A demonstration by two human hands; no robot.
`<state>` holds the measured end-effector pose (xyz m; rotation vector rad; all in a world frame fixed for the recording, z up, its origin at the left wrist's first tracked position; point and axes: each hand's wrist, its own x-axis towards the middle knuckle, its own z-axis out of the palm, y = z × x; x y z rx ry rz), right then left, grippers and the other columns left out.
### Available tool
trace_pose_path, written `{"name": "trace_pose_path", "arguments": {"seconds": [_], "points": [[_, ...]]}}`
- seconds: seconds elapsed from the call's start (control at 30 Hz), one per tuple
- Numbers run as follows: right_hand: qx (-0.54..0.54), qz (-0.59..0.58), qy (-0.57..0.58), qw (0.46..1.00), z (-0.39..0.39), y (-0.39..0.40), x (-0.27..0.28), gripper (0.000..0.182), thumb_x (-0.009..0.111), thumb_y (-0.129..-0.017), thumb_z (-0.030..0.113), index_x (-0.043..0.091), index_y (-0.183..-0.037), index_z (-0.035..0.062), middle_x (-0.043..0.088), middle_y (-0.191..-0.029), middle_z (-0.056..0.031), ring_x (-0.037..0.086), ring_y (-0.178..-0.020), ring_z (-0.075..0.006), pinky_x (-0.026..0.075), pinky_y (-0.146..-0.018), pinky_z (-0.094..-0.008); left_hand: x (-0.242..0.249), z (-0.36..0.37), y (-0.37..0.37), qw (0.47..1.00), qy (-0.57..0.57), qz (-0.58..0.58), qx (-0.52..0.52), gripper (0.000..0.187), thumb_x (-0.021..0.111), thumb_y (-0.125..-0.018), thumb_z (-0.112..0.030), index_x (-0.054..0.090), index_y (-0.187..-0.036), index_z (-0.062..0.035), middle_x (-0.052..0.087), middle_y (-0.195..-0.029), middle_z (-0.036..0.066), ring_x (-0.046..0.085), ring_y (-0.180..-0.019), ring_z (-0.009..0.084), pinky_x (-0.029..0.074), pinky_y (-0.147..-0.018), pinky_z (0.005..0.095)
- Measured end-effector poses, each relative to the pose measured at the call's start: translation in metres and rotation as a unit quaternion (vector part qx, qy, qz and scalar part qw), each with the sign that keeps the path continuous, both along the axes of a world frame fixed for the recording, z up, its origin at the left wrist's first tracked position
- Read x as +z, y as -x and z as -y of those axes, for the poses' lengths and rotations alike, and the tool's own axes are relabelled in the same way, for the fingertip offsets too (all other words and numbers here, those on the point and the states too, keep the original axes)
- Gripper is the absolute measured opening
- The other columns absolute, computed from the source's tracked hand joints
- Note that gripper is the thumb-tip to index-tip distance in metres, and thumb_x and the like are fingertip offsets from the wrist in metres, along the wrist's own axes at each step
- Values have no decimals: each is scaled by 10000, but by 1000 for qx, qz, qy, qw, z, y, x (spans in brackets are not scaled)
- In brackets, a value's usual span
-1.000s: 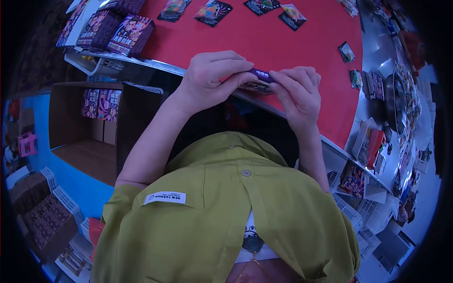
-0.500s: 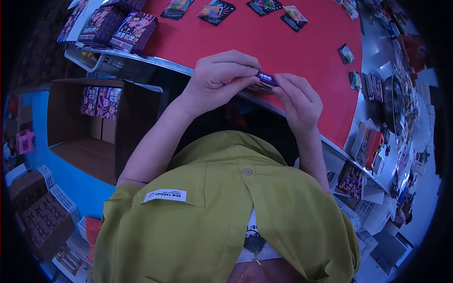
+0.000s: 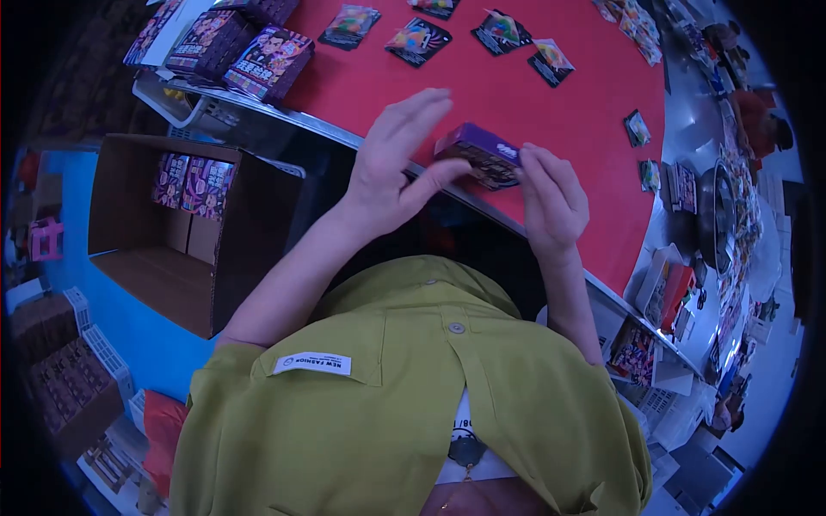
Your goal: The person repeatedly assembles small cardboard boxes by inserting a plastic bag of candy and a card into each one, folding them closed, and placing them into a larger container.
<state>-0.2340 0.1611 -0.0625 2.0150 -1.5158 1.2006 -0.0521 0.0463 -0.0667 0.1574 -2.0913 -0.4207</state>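
Note:
A small purple printed box (image 3: 483, 153) stands on the near edge of the red tabletop (image 3: 568, 120), one long side facing me. My right hand (image 3: 552, 196) grips its right end, fingers bent over the top corner. At the box's left, my left hand (image 3: 397, 159) is open, the fingers raised and apart from it. The left thumb reaches across in front of the box's lower side; whether it touches cannot be made out.
Stacked printed boxes (image 3: 268, 64) stand at the table's far left corner. Bagged colourful pieces on black cards (image 3: 417, 41) lie along the back. An open cardboard carton (image 3: 155, 267) holding printed boxes is at left below the table. A metal bowl (image 3: 716, 206) stands at right.
My left hand has let go of the box and opened, moving away to the left. The box shows more of its length, with my right hand still at its right end.

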Motion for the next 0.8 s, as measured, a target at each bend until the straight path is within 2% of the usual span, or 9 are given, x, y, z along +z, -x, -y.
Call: {"name": "trace_pose_path", "arguments": {"seconds": [0.07,0.1,0.13,0.2,0.33,0.43,0.6,0.7,0.8], "points": [[-24,17,40,999,8,-5,9,294,712,-707,-47,647,-994,-54,635,-996,-171,620,-701,-219,516,-577,-284,-7,-11,-8,824,-560,-48,73,331,649,-874,-308,605,-997,-4,652,-978,139,635,-922,259,515,-733,302],[-13,6,54,998,14,-10,14,293,712,-708,-40,647,-994,-51,635,-996,-175,620,-709,-220,519,-590,-279,-2,-5,-13,719,-693,-20,-37,413,586,-905,-416,590,-1008,-16,639,-1014,184,619,-996,296,516,-765,390],[0,-6,67,998,19,-14,18,292,712,-709,-34,648,-994,-48,634,-996,-179,621,-716,-222,523,-603,-273,4,-3,-12,722,-691,-24,-36,413,586,-905,-416,590,-1008,-16,639,-1014,184,619,-996,296,516,-765,390],[60,-35,50,996,31,-23,19,280,708,-721,-13,650,-994,-41,637,-1003,-173,622,-731,-226,524,-614,-278,18,1,-9,289,-864,-139,-388,487,560,-894,-459,556,-1102,-19,614,-1073,195,594,-1047,351,501,-816,502],[143,-19,-39,989,69,-14,9,310,691,-778,91,620,-1054,-30,632,-1045,-144,603,-897,-270,501,-769,-358,0,31,-12,307,-838,-287,-349,488,570,-878,-297,425,-1257,-26,571,-1155,186,572,-1082,374,441,-898,645],[27,174,-177,968,130,2,-10,380,574,-915,270,569,-1145,-32,585,-1140,-156,551,-1076,-316,430,-925,-404,-9,53,-7,435,-808,-281,-282,413,577,-852,-115,436,-1222,1,575,-1108,157,580,-1074,315,463,-898,637],[-210,-21,-400,892,220,16,-30,684,575,-836,570,547,-1186,-16,563,-1134,-181,525,-1110,-350,413,-928,-489,-11,77,6,481,-813,-262,-200,340,553,-861,-52,465,-1183,12,574,-1060,123,598,-1016,272,515,-866,583],[-210,-12,-462,862,230,11,-20,788,616,-761,643,550,-1169,-29,550,-1164,-214,509,-1146,-350,396,-942,-523,-14,82,3,476,-817,-259,-198,328,550,-864,-43,469,-1177,13,570,-1054,117,598,-1010,264,538,-845,557],[-180,52,-459,868,239,25,-31,719,704,-718,586,593,-1019,-58,612,-1007,-172,626,-919,-243,493,-770,-324,-15,81,0,471,-819,-262,-200,330,546,-867,-45,465,-1180,20,567,-1058,122,595,-1020,264,551,-832,541]]}}
